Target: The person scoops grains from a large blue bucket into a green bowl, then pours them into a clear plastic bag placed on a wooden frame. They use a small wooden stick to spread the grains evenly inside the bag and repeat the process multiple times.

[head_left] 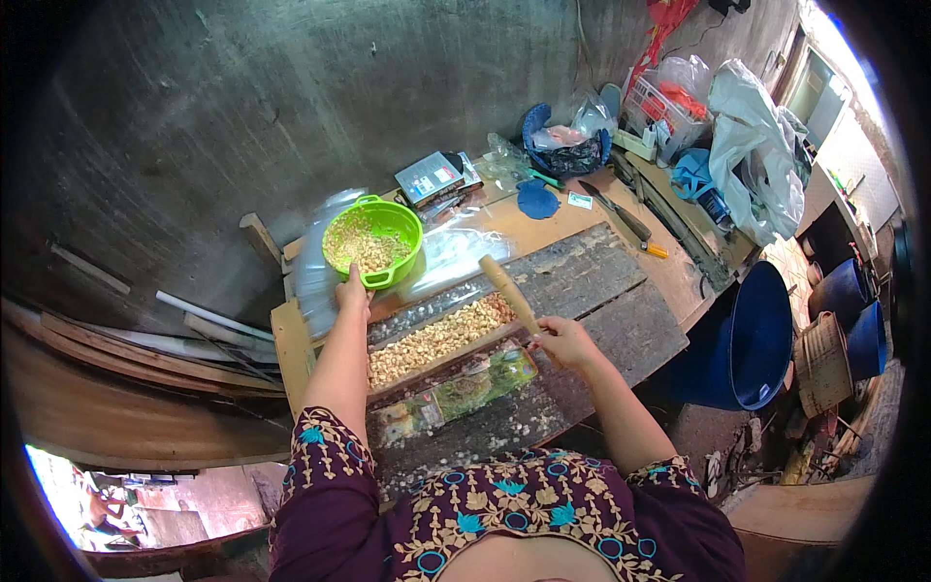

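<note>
The left hand (351,291) grips the near handle of a green plastic colander (373,241) part-filled with pale peanuts, which sits at the far left end of the wooden workbench (621,291). The right hand (561,339) is closed around the lower end of a wooden rolling pin (509,293), tilted over a long band of peanuts (438,339) spread along the board beside a printed plastic packet (456,396)

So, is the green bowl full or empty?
Partly full. The green bowl holds pale nut pieces across its bottom, below the rim; the left hand touches its edge.
</note>
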The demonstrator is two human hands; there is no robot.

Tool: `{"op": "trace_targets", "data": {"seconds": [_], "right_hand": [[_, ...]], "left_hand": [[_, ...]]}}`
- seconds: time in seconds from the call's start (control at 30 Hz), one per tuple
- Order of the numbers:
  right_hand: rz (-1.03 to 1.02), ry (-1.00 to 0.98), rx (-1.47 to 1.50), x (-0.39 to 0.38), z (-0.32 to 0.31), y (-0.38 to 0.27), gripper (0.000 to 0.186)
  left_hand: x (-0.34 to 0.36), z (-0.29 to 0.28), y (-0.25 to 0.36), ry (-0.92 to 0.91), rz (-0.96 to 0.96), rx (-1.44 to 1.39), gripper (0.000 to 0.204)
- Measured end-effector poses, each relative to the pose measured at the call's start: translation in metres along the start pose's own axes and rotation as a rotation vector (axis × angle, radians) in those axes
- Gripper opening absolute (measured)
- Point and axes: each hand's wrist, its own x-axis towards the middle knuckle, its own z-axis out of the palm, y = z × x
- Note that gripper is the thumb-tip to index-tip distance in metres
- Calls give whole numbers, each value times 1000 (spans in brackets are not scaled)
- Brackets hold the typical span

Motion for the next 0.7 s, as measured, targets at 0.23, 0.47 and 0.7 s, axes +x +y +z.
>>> {"op": "trace_targets", "data": {"seconds": [0.23,0.47,0.7], "right_hand": [[-64,-101,-225,5,36,33,23],[28,-36,-61,-12,13,65,26],[13,-28,134,-2,35,83,21]], "left_hand": [[-109,-8,0,-36,767,457,41],[-207,-74,-32,-173,1167,1054,38],[-206,-146,-32,211,734,1181,59]]}}
